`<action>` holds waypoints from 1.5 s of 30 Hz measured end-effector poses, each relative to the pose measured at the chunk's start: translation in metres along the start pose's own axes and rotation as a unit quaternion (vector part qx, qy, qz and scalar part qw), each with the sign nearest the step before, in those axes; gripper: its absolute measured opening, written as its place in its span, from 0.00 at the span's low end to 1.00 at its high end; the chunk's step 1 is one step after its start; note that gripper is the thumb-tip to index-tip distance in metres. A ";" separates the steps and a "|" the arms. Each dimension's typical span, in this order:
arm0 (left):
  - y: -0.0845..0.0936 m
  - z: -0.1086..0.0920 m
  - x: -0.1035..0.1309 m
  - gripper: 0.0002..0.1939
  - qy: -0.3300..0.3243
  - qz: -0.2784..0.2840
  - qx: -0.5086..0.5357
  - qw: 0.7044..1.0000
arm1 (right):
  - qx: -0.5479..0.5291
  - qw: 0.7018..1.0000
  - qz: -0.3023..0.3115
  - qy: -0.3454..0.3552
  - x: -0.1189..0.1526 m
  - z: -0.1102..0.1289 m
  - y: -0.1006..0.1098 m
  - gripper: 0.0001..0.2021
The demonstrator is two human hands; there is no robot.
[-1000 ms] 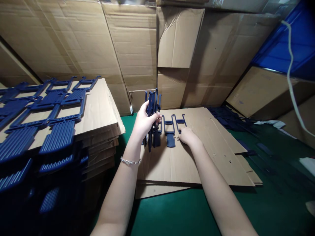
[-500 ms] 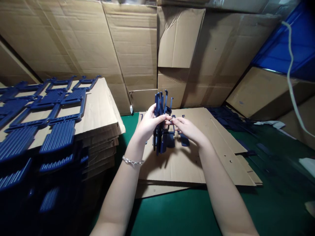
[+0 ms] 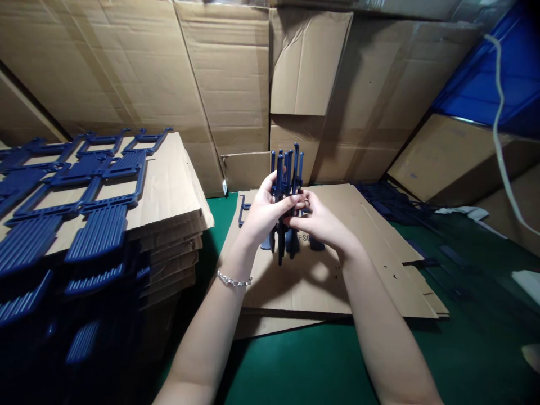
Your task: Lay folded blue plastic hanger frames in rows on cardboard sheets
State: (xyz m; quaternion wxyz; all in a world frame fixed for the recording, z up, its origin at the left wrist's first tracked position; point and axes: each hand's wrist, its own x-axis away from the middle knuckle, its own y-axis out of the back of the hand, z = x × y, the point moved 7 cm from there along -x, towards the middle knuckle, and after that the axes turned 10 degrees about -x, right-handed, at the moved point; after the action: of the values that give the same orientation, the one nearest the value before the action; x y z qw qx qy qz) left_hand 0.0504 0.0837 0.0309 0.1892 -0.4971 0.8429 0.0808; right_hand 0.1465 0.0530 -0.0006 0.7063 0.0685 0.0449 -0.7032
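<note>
Several dark blue plastic frames [image 3: 280,185] stand upright and edge-on between my hands, hooked ends upward. My left hand [image 3: 266,211] is closed round them from the left, its thumb across the near side. From the right, my right hand [image 3: 316,219] grips the same bundle, with fingertips and thumb on its right part; some fingers are hidden. Beneath, more blue plastic frames lie on the cardboard sheet [image 3: 295,287], one with a hooked end [image 3: 242,211] showing left of my left hand and a blue paddle-shaped end [image 3: 317,245] below my right hand.
On the left, a tall stack of cardboard sheets [image 3: 169,216] carries many blue frames [image 3: 97,225]. Cardboard boxes [image 3: 228,79] wall off the back. Dark blue parts [image 3: 388,205] lie on the green table [image 3: 304,365] at the right, near a white cable [image 3: 500,112] and blue bin [image 3: 498,73].
The bundle has shifted slightly right and its frames have fanned apart. My right hand has closed in from beside the bundle to grip its right part.
</note>
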 end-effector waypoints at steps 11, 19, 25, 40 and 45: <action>0.019 0.008 -0.002 0.35 0.073 -0.066 -0.035 0.995 | 0.484 0.810 -0.190 -0.270 0.010 -0.052 0.129 0.23; 0.014 0.012 -0.001 0.34 0.087 -0.039 -0.067 0.993 | 0.546 0.757 -0.117 -0.340 -0.003 -0.106 0.141 0.27; 0.014 0.014 -0.001 0.34 0.089 -0.037 -0.073 0.993 | 0.521 0.793 -0.151 -0.277 -0.007 -0.096 0.127 0.31; 0.023 0.016 -0.003 0.34 0.082 -0.049 -0.072 0.993 | 0.486 0.829 -0.101 -0.257 -0.006 -0.091 0.099 0.36; 0.023 0.016 -0.003 0.33 0.080 -0.048 -0.074 0.993 | 0.493 0.820 -0.084 -0.280 -0.005 -0.093 0.095 0.33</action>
State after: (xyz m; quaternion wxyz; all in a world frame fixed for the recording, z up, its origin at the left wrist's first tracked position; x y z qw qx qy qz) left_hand 0.0355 0.1030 0.0164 0.0881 -0.5545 0.8222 0.0937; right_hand 0.2446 0.0734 -0.0884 0.4986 0.2038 -0.5017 -0.6769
